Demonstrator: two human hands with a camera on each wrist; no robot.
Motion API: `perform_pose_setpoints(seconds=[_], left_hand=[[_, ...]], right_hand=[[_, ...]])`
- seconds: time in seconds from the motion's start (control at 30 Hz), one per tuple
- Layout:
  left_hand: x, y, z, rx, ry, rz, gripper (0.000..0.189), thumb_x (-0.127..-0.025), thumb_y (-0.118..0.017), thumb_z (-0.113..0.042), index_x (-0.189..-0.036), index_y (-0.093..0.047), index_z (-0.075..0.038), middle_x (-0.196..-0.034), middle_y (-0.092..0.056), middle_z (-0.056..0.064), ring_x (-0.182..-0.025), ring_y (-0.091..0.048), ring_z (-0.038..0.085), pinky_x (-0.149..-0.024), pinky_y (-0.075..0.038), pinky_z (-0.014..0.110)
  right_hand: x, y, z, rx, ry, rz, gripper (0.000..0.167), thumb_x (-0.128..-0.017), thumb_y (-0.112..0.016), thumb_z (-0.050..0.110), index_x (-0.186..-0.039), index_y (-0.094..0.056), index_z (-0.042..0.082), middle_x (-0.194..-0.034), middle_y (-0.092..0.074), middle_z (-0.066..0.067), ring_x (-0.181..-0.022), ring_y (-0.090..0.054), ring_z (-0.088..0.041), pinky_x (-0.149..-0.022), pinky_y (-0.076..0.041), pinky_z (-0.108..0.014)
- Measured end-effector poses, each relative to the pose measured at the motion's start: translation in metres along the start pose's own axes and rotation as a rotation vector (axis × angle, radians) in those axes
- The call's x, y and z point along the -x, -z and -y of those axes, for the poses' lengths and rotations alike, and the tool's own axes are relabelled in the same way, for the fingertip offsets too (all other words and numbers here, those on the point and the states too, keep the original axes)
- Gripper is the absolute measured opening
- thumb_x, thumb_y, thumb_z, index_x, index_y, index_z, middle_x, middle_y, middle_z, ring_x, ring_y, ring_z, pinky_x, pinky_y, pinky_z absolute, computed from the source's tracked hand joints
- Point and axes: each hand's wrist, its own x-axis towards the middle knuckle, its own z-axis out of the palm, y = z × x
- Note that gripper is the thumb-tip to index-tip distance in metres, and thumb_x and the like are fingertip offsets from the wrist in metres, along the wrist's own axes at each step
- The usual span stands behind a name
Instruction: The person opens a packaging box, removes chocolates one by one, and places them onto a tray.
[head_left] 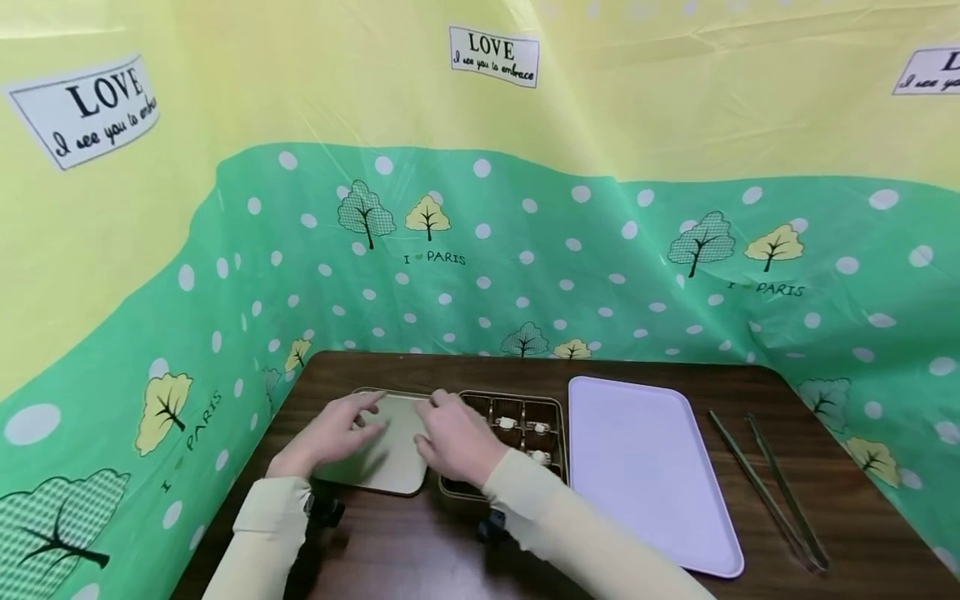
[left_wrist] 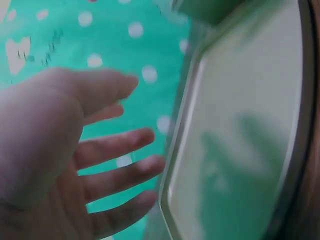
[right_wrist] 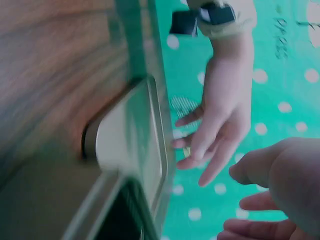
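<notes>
A flat pale lid-like panel [head_left: 397, 471] with a dark rim lies left of the middle of the table. Over its left side hovers my left hand [head_left: 330, 437], fingers spread and holding nothing, as the left wrist view [left_wrist: 45, 145] also has it. To the right stands a dark compartment box [head_left: 563, 433] with small white pieces [head_left: 507, 423] in several compartments. My right hand [head_left: 459, 439] is above the box's left edge and hides part of it. In the right wrist view its fingers [right_wrist: 260, 227] are loosely bent with nothing between them.
A lilac tray [head_left: 637, 475] lies right of the box. Farther right, metal tongs [head_left: 784, 488] rest with their arms apart on the dark wooden table [head_left: 420, 550]. A patterned green and yellow curtain [head_left: 465, 292] hangs behind and beside the table.
</notes>
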Motion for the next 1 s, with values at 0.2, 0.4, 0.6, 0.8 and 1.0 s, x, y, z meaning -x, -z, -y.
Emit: perform_pose_setpoints(seconds=[0.2,0.4,0.6,0.8,1.0], left_hand=[[-0.014,-0.013,-0.033,0.143,-0.069,0.164,0.075,-0.103,-0.068,-0.035,-0.163,-0.036,-0.004,-0.155,-0.050,0.025,-0.126,-0.060,0.047,-0.104,-0.049,0.061],[-0.027,-0.031,-0.056,0.176,-0.068,0.249,0.091,-0.098,-0.072,-0.047,-0.168,-0.024,-0.013,-0.169,-0.033,0.015,-0.144,-0.047,0.044,-0.118,-0.038,0.059],[-0.035,-0.039,-0.064,0.144,-0.054,0.259,0.092,-0.097,-0.074,-0.045,-0.168,-0.026,-0.011,-0.169,-0.034,0.014,-0.153,-0.036,0.038,-0.122,-0.031,0.057],[-0.038,-0.035,-0.063,0.107,-0.071,0.245,0.087,-0.096,-0.075,-0.041,-0.165,-0.033,-0.010,-0.165,-0.040,0.016,-0.148,-0.044,0.040,-0.121,-0.034,0.058],[-0.037,-0.030,-0.060,0.146,-0.062,0.267,0.091,-0.093,-0.079,-0.036,-0.165,-0.032,-0.008,-0.165,-0.040,0.018,-0.142,-0.049,0.042,-0.120,-0.034,0.060]], right_hand=[[0.028,0.017,-0.042,-0.121,-0.025,-0.094,0.042,-0.097,-0.072,0.022,-0.134,-0.067,0.001,-0.119,-0.067,-0.016,-0.105,-0.066,-0.030,-0.089,-0.060,-0.042],[0.058,0.031,-0.078,-0.179,-0.117,-0.115,0.048,-0.095,-0.076,0.021,-0.137,-0.065,-0.002,-0.123,-0.066,-0.018,-0.111,-0.065,-0.033,-0.094,-0.059,-0.046],[0.091,0.048,-0.117,-0.150,-0.168,-0.147,0.049,-0.095,-0.076,0.019,-0.137,-0.063,-0.002,-0.121,-0.066,-0.019,-0.108,-0.065,-0.033,-0.093,-0.058,-0.050],[0.139,0.074,-0.170,-0.074,-0.260,-0.194,0.047,-0.093,-0.077,0.014,-0.134,-0.064,-0.006,-0.123,-0.066,-0.026,-0.113,-0.064,-0.043,-0.095,-0.054,-0.060],[0.196,0.086,-0.224,-0.004,-0.398,-0.158,0.050,-0.092,-0.078,0.014,-0.131,-0.062,-0.013,-0.119,-0.063,-0.036,-0.105,-0.062,-0.050,-0.085,-0.053,-0.064]])
